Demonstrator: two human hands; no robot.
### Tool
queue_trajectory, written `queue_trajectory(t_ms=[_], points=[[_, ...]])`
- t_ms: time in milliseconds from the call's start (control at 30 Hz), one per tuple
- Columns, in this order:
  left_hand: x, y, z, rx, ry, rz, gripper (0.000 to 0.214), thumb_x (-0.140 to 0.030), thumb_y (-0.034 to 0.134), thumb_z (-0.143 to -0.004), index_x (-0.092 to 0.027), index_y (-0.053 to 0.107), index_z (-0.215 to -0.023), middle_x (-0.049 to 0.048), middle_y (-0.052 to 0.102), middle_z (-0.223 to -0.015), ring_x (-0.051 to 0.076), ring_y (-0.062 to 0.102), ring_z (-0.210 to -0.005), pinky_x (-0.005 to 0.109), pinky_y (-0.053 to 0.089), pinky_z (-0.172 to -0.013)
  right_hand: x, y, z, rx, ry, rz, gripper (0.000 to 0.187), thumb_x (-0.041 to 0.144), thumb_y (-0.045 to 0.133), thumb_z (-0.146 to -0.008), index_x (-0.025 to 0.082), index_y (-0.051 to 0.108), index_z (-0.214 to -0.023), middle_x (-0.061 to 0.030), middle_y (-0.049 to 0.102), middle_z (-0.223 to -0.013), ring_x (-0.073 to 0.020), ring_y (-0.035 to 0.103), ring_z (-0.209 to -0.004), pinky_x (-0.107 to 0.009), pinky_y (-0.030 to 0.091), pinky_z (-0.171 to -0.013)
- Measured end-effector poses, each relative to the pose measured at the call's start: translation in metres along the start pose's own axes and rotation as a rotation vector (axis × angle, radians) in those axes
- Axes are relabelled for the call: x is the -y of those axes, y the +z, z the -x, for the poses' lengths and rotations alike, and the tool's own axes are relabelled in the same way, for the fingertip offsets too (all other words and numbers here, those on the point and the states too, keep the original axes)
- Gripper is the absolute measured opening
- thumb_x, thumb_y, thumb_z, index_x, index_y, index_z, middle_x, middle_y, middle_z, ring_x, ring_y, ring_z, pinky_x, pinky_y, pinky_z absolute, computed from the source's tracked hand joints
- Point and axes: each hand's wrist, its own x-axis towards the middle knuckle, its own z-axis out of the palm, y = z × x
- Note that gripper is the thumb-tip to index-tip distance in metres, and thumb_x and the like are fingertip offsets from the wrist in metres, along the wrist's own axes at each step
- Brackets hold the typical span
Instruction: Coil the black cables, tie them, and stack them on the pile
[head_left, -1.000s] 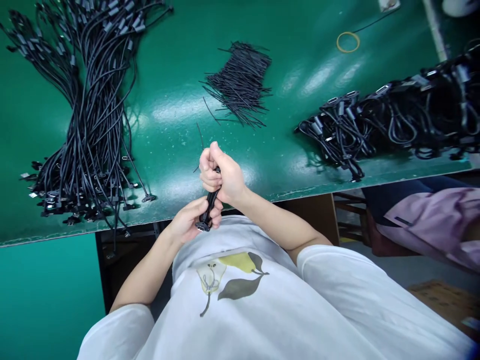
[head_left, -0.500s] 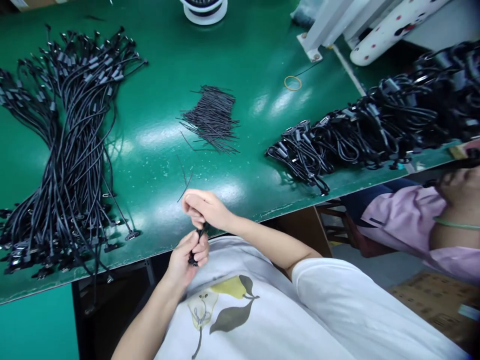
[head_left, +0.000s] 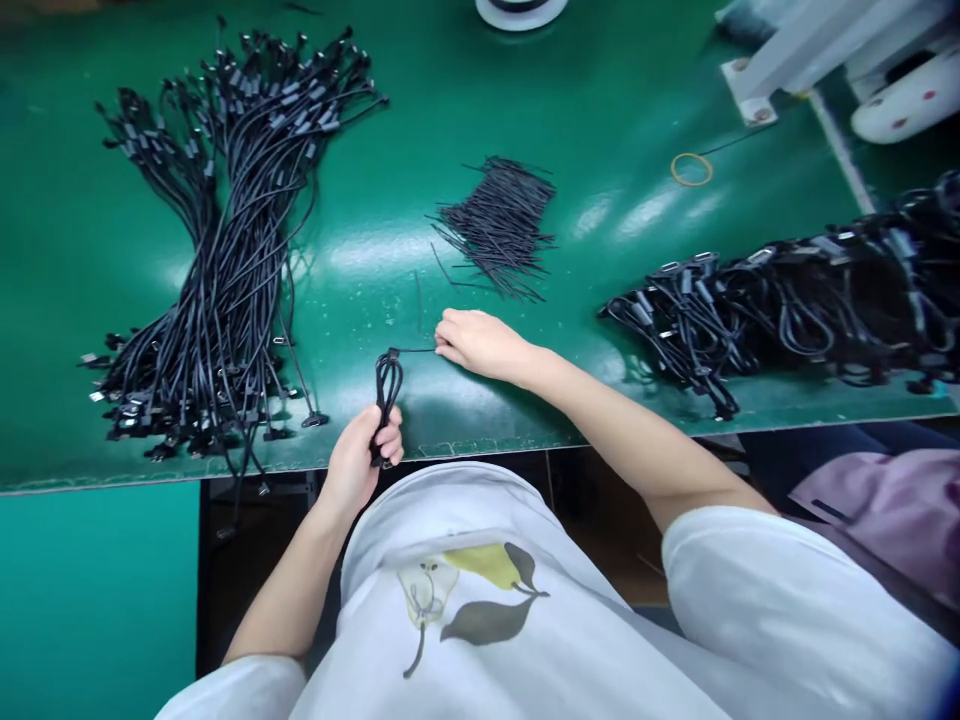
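Observation:
My left hand [head_left: 363, 455] is closed around a folded black cable [head_left: 387, 385] at the table's near edge, its loops sticking up over the green table [head_left: 360, 230]. My right hand [head_left: 480, 343] lies on the table just right of the loops, fingertips pinched on a thin black tie [head_left: 417, 350] that runs to the cable. More loose ties lie in a pile [head_left: 501, 225] beyond my right hand.
A big heap of straight black cables [head_left: 217, 260] covers the left of the table. Bundled cables [head_left: 787, 305] are piled at the right. A yellow rubber band [head_left: 691, 169], a white reel [head_left: 521, 10] and a white bracket [head_left: 780, 60] lie farther back. Pink cloth [head_left: 892, 510] shows at the lower right.
My right hand left the cable and reached out onto the table to a thin tie. My left hand kept the folded cable and lifted its loops over the table edge.

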Motion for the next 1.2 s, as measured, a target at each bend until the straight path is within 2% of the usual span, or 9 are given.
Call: queue_trajectory(t_ms=[133, 267, 333, 433, 567, 667, 767, 933, 1200], points=[[0.002, 0.004, -0.002, 0.078, 0.034, 0.032, 0.036, -0.04, 0.069, -0.084, -0.018, 0.057, -0.111, -0.0084, 0.034, -0.06, 0.006, 0.033, -0.048, 0.017, 0.033, -0.047, 0.018, 0.008, 0.025, -0.147, 0.058, -0.419, 0.008, 0.023, 0.052, -0.091, 0.016, 0.055, -0.088, -0.0042, 0.061, -0.087, -0.0133, 0.054, -0.071, -0.027, 0.041, -0.069], [0.008, 0.01, -0.011, 0.101, 0.072, 0.008, 0.048, -0.044, 0.07, -0.082, -0.018, 0.056, -0.119, -0.008, 0.036, -0.061, 0.007, 0.035, -0.05, 0.019, 0.035, -0.048, 0.058, 0.028, 0.041, -0.127, 0.018, -0.814, 0.008, 0.021, 0.051, -0.091, 0.017, 0.057, -0.096, 0.0008, 0.061, -0.081, -0.009, 0.056, -0.062, -0.022, 0.043, -0.062], [0.014, 0.009, -0.017, 0.055, 0.151, -0.084, 0.042, -0.046, 0.068, -0.083, -0.015, 0.06, -0.11, -0.0069, 0.038, -0.062, 0.007, 0.035, -0.051, 0.02, 0.036, -0.049, 0.073, 0.036, 0.044, -0.2, -0.014, -0.657, 0.01, 0.019, 0.05, -0.091, 0.017, 0.059, -0.094, -0.0001, 0.061, -0.08, -0.0094, 0.055, -0.065, -0.021, 0.042, -0.063], [0.02, 0.003, -0.025, -0.042, 0.273, -0.337, 0.035, -0.042, 0.057, -0.09, -0.014, 0.062, -0.11, -0.0051, 0.044, -0.064, 0.008, 0.038, -0.052, 0.022, 0.037, -0.051, 0.082, 0.036, 0.046, -0.357, -0.133, -0.114, 0.02, 0.018, 0.045, -0.096, 0.016, 0.062, -0.085, -0.0026, 0.059, -0.075, -0.0119, 0.051, -0.066, -0.026, 0.037, -0.063], [0.014, -0.006, -0.028, -0.052, 0.296, -0.734, 0.035, -0.033, 0.045, -0.095, -0.014, 0.061, -0.118, -0.0061, 0.045, -0.057, 0.01, 0.043, -0.053, 0.025, 0.037, -0.059, 0.073, 0.022, 0.04, -0.518, -0.58, 0.427, 0.026, 0.012, 0.041, -0.096, 0.011, 0.065, -0.09, -0.0106, 0.066, -0.094, -0.0181, 0.056, -0.085, -0.032, 0.038, -0.072], [0.007, -0.01, -0.025, 0.042, 0.148, -0.733, 0.021, -0.028, 0.049, -0.091, -0.015, 0.064, -0.093, -0.0066, 0.044, -0.055, 0.01, 0.041, -0.055, 0.024, 0.033, -0.058, 0.068, 0.011, 0.034, -0.465, -0.83, 0.538, 0.026, 0.01, 0.04, -0.095, 0.008, 0.066, -0.096, -0.0149, 0.064, -0.11, -0.0218, 0.056, -0.098, -0.036, 0.04, -0.083], [0.004, -0.01, -0.022, 0.114, 0.011, -0.6, 0.023, -0.033, 0.054, -0.088, -0.016, 0.054, -0.072, -0.0076, 0.042, -0.052, 0.008, 0.039, -0.052, 0.023, 0.031, -0.056, 0.067, 0.003, 0.031, -0.394, -0.918, 0.567, 0.023, 0.009, 0.042, -0.094, 0.011, 0.064, -0.091, -0.0098, 0.063, -0.09, -0.0177, 0.054, -0.08, -0.035, 0.04, -0.078], [0.002, -0.007, -0.02, 0.168, -0.075, -0.459, 0.034, -0.041, 0.064, -0.081, -0.016, 0.05, -0.062, -0.0063, 0.045, -0.051, 0.008, 0.039, -0.05, 0.025, 0.034, -0.054, 0.071, -0.003, 0.029, -0.305, -1.05, 0.657, 0.021, 0.007, 0.044, -0.091, 0.013, 0.062, -0.082, -0.0046, 0.052, -0.073, -0.0174, 0.048, -0.069, -0.035, 0.035, -0.068], [0.01, -0.001, -0.03, 0.14, -0.277, -0.202, 0.014, -0.003, 0.05, -0.069, -0.014, 0.054, -0.06, -0.004, 0.049, -0.051, 0.009, 0.043, -0.049, 0.025, 0.037, -0.057, 0.063, 0.009, 0.03, -0.279, -1.059, 0.794, 0.036, 0.001, 0.028, -0.088, 0.016, 0.058, -0.074, -0.0053, 0.046, -0.066, -0.0184, 0.043, -0.061, -0.035, 0.027, -0.056]])
